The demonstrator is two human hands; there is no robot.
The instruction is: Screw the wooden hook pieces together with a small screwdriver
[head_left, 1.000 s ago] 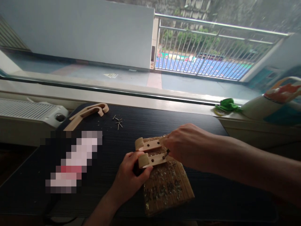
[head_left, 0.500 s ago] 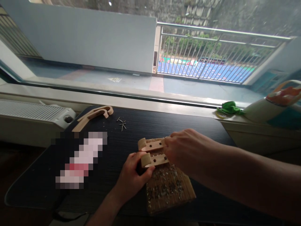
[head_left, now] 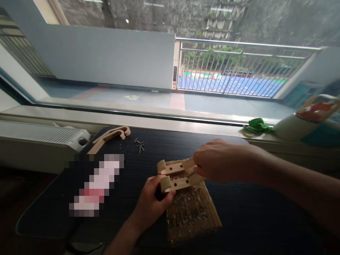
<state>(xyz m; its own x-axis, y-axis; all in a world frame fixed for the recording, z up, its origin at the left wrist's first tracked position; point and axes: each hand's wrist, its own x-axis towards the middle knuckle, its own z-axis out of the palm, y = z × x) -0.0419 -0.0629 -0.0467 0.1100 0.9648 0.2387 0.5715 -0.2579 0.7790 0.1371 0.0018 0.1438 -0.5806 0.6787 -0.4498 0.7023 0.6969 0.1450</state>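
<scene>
Two pale, curved wooden strips with dark holes, the far strip (head_left: 175,167) and the near strip (head_left: 182,183), lie side by side across a tape-wrapped cardboard block (head_left: 193,216) with dark writing. My left hand (head_left: 151,198) is closed around the thick left end of the near strip, its thumb in front. At the strips' right ends, my right hand (head_left: 221,159) is closed in a fist. Its fingers cover those ends, and whether a small tool is also in it is hidden.
More curled wooden strips (head_left: 113,136) lie at the table's back left, beside several loose screws or nails (head_left: 139,145). A blurred-out pinkish item (head_left: 99,186) is on the left of the dark table (head_left: 132,219). A radiator (head_left: 45,132), green cloth (head_left: 256,125) and white container (head_left: 292,127) stand near the window.
My right hand has shifted right along the strips, uncovering more of them. My left hand keeps its hold. The whole view has tilted slightly upward.
</scene>
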